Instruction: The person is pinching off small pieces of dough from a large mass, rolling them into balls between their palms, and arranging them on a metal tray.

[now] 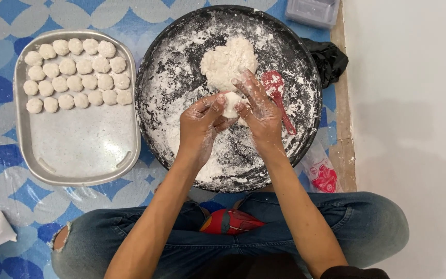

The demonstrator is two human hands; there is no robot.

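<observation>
Between both palms, over the middle of the pan: a small dough lump (231, 105), white, partly hidden by fingers. Left hand (200, 123) cups it from the left, fingers curled together around its side. Right hand (258, 109) presses from the right, fingers spread slightly, tips lying over the top edge of the lump. Both hands dusted with flour.

Just above the hands, touching the right fingertips: the dough mass (228, 63), rough and pale, resting on the pan's far half.

Pan (153, 72) is round, dark, wide, its floor smeared and caked with white flour. Red spoon (277, 95) lies in it to the right of the hands, bowl floured, handle pointing toward the near right rim.

Left of the pan, nearly touching its rim: a metal tray (78, 150), rectangular with rounded corners. Dough balls (76, 75) sit in four neat rows across its far half; near half bare.

Far right beside the pan: black bag (330, 59); above it a clear box (313, 11). Red-and-white packet (322, 174) lies at the pan's near right edge. Blue patterned mat (6, 82) under everything. Person's knees in jeans (372, 222) along the bottom, a red object (231, 221) between them.
</observation>
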